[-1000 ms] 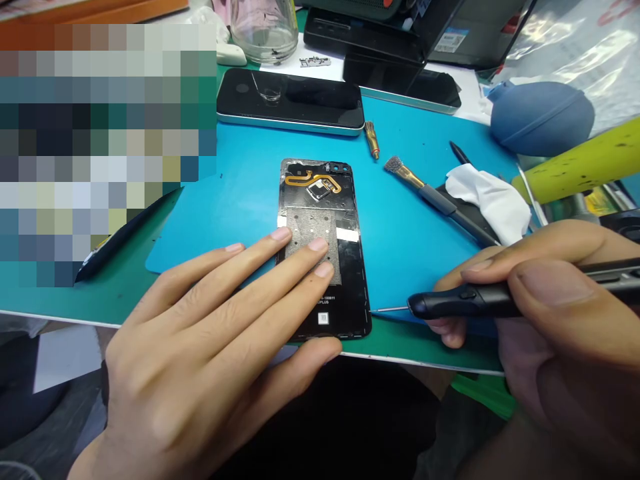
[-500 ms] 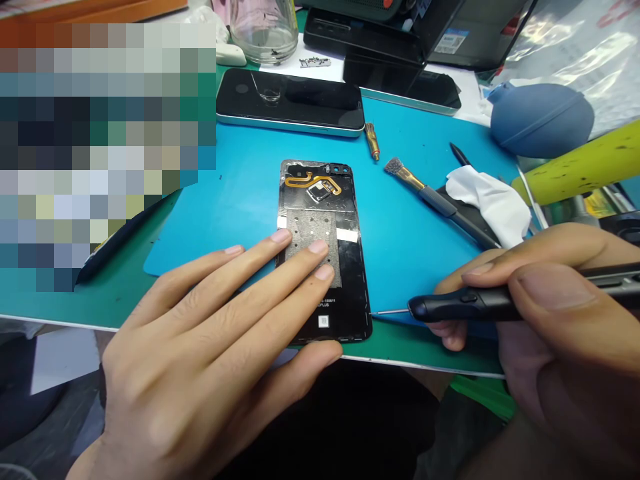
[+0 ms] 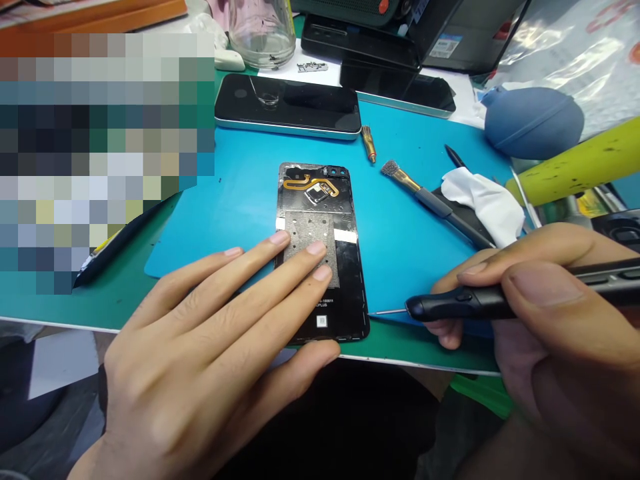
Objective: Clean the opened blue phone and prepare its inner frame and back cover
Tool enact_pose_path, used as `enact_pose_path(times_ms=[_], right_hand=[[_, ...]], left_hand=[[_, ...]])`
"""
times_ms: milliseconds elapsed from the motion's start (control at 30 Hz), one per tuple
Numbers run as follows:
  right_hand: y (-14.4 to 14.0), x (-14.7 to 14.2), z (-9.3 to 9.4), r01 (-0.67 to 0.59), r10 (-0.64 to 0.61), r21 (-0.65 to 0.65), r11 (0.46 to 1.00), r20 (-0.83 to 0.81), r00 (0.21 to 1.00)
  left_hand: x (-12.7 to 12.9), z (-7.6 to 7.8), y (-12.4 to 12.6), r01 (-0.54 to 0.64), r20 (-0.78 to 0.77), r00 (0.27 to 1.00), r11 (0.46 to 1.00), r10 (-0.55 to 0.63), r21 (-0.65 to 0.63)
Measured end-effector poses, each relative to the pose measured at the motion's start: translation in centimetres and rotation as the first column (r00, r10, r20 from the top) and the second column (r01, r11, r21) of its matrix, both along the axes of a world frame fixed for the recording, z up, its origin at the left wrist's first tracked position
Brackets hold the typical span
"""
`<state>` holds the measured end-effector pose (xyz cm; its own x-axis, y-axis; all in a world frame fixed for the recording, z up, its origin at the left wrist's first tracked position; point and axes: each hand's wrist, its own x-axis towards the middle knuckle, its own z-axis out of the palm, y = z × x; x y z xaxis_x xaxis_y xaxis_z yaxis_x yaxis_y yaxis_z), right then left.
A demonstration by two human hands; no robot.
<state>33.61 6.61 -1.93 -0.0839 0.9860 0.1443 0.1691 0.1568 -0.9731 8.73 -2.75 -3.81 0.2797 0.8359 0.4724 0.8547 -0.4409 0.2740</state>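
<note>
A black phone back cover (image 3: 345, 280) lies inner side up, with an orange flex cable (image 3: 325, 183) near its top and a grey foam pad across its middle. My left hand (image 3: 200, 333) rests flat on it, fingers stretched over the pad and thumb by the bottom edge. My right hand (image 3: 540, 307) grips a black pen-shaped tool (image 3: 460, 305) with a thin metal tip. That tip meets the cover's right edge near the lower corner. Whether it touches the cover or stops just beside it, I cannot tell.
A blue mat (image 3: 225, 180) lies under the cover. Behind it sits a phone (image 3: 300, 110). To the right are a brush (image 3: 425, 200), a small brush head (image 3: 369, 145), crumpled white tissue (image 3: 485, 207), a blue air blower (image 3: 535, 123) and a yellow-green cylinder (image 3: 575, 170). A glass jar (image 3: 263, 33) stands behind.
The view has shifted slightly, so the things on the bench appear a little to the left. Both hands keep nearly the same pose, with the tool's tip still at the cover's right edge.
</note>
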Motion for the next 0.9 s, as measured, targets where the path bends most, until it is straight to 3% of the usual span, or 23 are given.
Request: enact_pose_path(times_ms=[900], right_hand=[[-1.3,-0.3,0.8,-0.001,-0.006,0.077,0.997,0.086,0.996]], left_hand=[[-0.1,0.1,0.1,0.009,-0.008,1.0,1.0,-0.009,-0.004]])
